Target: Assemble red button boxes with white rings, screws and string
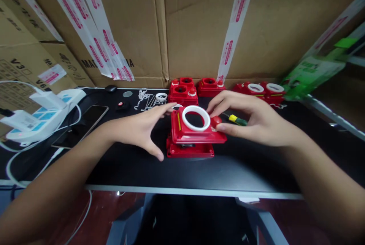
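My right hand [251, 119] grips a red cover [196, 135] by the round red knob [217, 121] on its right side. A white ring [186, 122] frames the round opening in this cover. The cover is raised and tilted over a red box base [189, 151] on the black table. To the left, my left hand [145, 127] is open, its thumb and fingers spread beside the cover and base. Behind my right fingers lies a screwdriver with a yellow and green handle [238, 120], partly hidden.
Several red boxes [182, 96] stand at the back against cardboard [196, 28]. White rings and small parts [152, 100] lie at back left. A phone [85, 123], power strip [42, 112] and white cables take up the left; a green bag [310, 73] is at right.
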Available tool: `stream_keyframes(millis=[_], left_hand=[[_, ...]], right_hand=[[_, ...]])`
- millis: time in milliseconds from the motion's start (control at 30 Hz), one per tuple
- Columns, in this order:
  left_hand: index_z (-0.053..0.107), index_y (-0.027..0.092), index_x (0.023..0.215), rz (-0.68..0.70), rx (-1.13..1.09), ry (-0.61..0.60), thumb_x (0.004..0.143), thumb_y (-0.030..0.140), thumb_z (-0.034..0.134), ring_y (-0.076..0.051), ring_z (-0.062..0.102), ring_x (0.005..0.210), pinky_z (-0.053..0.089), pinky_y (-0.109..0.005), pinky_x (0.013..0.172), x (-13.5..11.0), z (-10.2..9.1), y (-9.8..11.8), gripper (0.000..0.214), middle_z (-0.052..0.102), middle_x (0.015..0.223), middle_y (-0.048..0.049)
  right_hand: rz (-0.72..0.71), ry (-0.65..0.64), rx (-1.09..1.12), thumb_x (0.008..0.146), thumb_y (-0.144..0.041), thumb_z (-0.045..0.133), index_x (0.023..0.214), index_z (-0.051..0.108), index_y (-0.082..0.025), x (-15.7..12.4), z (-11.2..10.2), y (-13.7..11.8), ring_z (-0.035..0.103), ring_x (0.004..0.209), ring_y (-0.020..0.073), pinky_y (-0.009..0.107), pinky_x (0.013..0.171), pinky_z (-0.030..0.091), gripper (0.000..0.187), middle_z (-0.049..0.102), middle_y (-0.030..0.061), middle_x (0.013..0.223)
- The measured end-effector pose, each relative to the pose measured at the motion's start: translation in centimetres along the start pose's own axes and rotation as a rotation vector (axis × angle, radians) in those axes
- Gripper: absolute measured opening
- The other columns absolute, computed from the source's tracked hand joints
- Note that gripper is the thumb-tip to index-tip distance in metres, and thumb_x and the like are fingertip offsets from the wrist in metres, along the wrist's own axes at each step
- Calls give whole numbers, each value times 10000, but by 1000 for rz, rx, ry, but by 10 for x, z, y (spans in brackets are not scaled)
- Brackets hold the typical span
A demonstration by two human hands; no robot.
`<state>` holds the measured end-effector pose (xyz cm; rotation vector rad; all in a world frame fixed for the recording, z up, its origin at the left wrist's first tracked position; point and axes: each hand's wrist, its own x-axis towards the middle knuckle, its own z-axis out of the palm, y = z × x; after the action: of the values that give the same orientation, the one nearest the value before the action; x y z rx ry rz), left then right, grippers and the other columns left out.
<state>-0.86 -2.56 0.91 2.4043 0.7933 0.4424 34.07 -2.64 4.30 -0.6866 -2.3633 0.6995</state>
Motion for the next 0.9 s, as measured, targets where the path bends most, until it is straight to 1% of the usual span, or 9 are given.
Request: stream_keyframes(millis=[67,167,333,400,533,600,733,800,900], left_hand=[[221,335,1726,44,-112,39,626,482,1032,-389,427,1593,427,-570,1286,-2,-10,1,1375,402,1716,-189],[358,365,1678,98,-249,138,617,440,1045,-380,477,1548,427,-564,1293,-3,-14,8,1266,497,1638,-150],[488,334,1596,135,-208,222,645,414,1037,-346,612,1385,486,-524,1242,4,6,17,1101,591,1494,-126],[524,298,1551,137,-136,211,661,454,1024,-337,645,1317,508,-512,1198,8,14,19,1032,632,1424,-127],[635,234,1358,100,28,117,793,524,924,-286,685,1138,565,-428,1019,15,22,21,698,702,1258,-109],[648,228,1325,89,41,102,811,527,905,-272,690,1109,561,-404,988,16,22,21,647,711,1242,-101],[609,244,1410,76,28,88,833,504,894,-267,696,1138,548,-398,1022,15,19,22,694,710,1300,-101],[631,245,1375,100,38,88,861,478,878,-257,689,1136,542,-390,1027,13,17,22,616,706,1291,-97],[711,241,1240,149,57,69,907,427,848,-234,678,1088,547,-365,996,11,16,22,405,701,1202,-83]], right_hand=[[-22,-24,-15,930,-409,801,1028,788,-289,0,8,-4,701,1118,293,453,989,544,155,751,77,1194],[-45,-46,-22,934,-375,806,1038,783,-275,0,13,-6,687,1125,282,442,1002,536,147,727,80,1213],[-34,-50,-40,940,-381,803,1023,765,-266,1,16,-2,671,1123,277,417,986,537,147,701,84,1223],[-16,-119,-38,949,-386,790,1020,759,-261,1,17,1,671,1109,268,406,976,540,147,690,83,1222],[40,-250,-33,984,-395,737,1029,748,-248,2,19,3,674,1040,249,395,921,551,154,679,83,1181],[62,-261,-34,989,-414,730,1038,749,-247,2,19,3,672,1041,249,396,926,547,175,676,82,1174],[70,-272,-15,993,-422,728,1050,738,-246,2,19,4,664,1061,246,394,942,539,185,670,79,1179],[66,-280,-2,992,-412,730,1043,733,-247,2,20,4,663,1058,243,394,939,536,172,671,76,1183],[54,-280,5,987,-394,733,1032,737,-247,3,20,3,666,1053,242,389,932,531,154,680,73,1180]])
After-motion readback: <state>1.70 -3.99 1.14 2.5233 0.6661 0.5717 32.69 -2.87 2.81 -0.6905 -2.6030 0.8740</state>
